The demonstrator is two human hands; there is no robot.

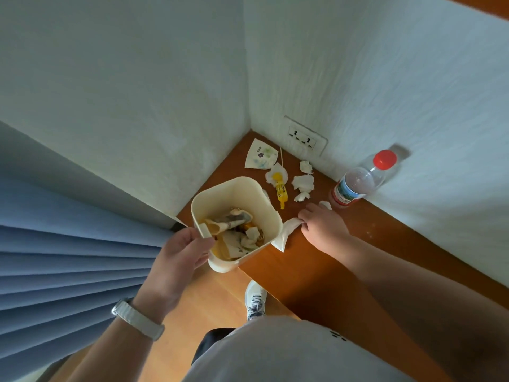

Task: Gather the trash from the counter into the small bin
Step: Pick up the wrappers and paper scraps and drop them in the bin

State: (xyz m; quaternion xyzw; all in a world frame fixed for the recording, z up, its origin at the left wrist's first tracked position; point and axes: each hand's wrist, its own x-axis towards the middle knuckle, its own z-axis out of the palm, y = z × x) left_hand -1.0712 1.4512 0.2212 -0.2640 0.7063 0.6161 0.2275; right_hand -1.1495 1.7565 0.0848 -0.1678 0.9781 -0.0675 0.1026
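My left hand grips the near rim of the small cream bin, held at the counter's front edge with wrappers and tissues inside. My right hand rests on the brown counter, fingers pinching a crumpled white tissue beside the bin. Behind it lie several tissue wads, a yellow squeeze tube, a thin wooden stick and a flowered white wrapper in the corner.
A clear plastic bottle with a red cap stands against the right wall. A wall socket sits above the counter. A blue pleated curtain hangs at left. My shoe is on the wooden floor below.
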